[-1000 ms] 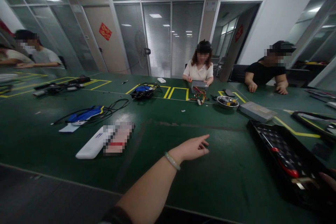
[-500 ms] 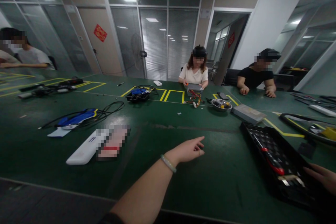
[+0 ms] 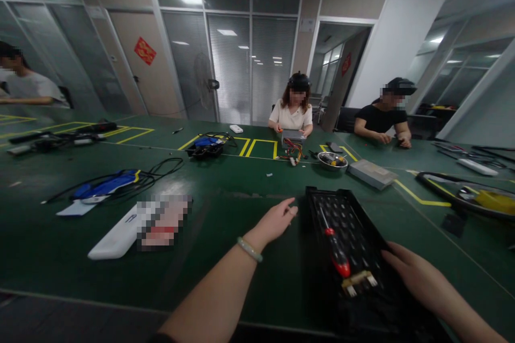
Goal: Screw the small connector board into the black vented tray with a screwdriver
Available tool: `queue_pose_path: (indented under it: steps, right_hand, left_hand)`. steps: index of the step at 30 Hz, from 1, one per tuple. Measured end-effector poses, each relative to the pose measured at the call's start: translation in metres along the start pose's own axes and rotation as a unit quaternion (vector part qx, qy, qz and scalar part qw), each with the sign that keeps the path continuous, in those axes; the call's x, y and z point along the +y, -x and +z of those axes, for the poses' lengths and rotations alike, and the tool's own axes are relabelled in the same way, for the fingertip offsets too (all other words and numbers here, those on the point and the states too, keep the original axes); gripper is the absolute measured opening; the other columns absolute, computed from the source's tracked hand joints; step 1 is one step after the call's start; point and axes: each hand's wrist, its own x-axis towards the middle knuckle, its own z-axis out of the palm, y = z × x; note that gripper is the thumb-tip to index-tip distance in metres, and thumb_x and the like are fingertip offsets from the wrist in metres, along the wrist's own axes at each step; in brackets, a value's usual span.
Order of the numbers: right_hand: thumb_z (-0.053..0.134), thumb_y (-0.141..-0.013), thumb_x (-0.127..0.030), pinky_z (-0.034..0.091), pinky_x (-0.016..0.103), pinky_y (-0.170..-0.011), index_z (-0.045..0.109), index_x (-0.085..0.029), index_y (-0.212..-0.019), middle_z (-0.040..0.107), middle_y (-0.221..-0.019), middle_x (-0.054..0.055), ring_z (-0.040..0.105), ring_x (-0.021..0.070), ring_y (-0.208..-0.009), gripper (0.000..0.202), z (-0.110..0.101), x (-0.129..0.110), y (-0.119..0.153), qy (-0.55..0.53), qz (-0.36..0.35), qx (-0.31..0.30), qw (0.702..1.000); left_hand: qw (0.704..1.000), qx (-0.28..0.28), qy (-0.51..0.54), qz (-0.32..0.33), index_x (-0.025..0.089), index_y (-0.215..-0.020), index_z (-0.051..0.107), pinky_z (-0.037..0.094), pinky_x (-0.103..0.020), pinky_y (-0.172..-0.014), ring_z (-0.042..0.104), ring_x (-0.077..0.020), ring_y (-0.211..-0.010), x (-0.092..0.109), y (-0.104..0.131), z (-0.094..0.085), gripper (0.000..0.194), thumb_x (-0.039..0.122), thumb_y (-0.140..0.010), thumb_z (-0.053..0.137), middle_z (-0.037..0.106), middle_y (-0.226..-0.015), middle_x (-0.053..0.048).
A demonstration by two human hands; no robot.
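A long black plastic tray point(image 3: 364, 214) lies in front of me, its far end pointing away. My right hand point(image 3: 406, 265) grips its right side wall; some of the fingertips are hidden by the wall. My left hand point(image 3: 277, 220), with a pale bangle at the wrist, hovers just left of the tray. Its index finger is stretched out and the others are loosely bent, with nothing held. Inside the tray rests a screwdriver point(image 3: 337, 252) with a red and black handle. Near the handle sits a small tan part point(image 3: 358, 280) with shiny metal pieces.
A white oblong case point(image 3: 115, 236) lies on the left, beside a blurred pinkish item point(image 3: 163, 225). Beyond are a blue bundle with black cables point(image 3: 107, 185), a metal bowl point(image 3: 332, 161) and a grey metal box point(image 3: 372, 173). Two co-workers sit across the table, another far left.
The black tray has slid left towards my left hand, with my right hand on its side. My left hand has shifted slightly left, and the whole view has turned a little.
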Motion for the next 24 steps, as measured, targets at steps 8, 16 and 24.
queue_pose_path:
  steps: [8, 16, 24]
  right_hand:
    - [0.035, -0.089, -0.049, 0.052, 0.034, -0.090, 0.065, -0.024, -0.118, 0.070, -0.122, 0.005, 0.065, 0.0276, -0.113, 0.048, 0.058, -0.080, 0.014, -0.019, -0.029, -0.041, 0.999]
    - [0.039, -0.088, -0.049, 0.052, 0.038, -0.093, 0.067, -0.022, -0.119, 0.070, -0.122, 0.008, 0.065, 0.0305, -0.114, 0.050, 0.067, -0.089, 0.007, -0.003, -0.014, -0.007, 1.000]
    - [0.034, -0.090, -0.052, 0.050, 0.040, -0.095, 0.060, -0.018, -0.128, 0.065, -0.129, 0.012, 0.063, 0.0324, -0.117, 0.057, 0.078, -0.075, -0.011, -0.009, -0.021, -0.053, 0.998]
  left_hand:
    - [0.994, 0.098, -0.046, -0.030, 0.022, -0.142, 0.049, 0.041, -0.035, -0.105, 0.053, -0.0249, -0.127, -0.006, 0.000, -0.015, 0.058, 0.056, -0.098, 0.034, 0.055, -0.142, -0.009]
    - [0.990, 0.101, -0.085, -0.049, 0.018, -0.144, 0.047, 0.045, -0.036, -0.100, 0.058, -0.0271, -0.120, -0.008, 0.001, -0.021, 0.059, 0.052, -0.096, 0.042, 0.060, -0.135, -0.013]
    - [0.987, 0.087, -0.123, -0.055, 0.018, -0.145, 0.045, 0.045, -0.033, -0.099, 0.060, -0.0265, -0.118, -0.002, 0.003, -0.019, 0.061, 0.049, -0.093, 0.050, 0.065, -0.126, -0.012]
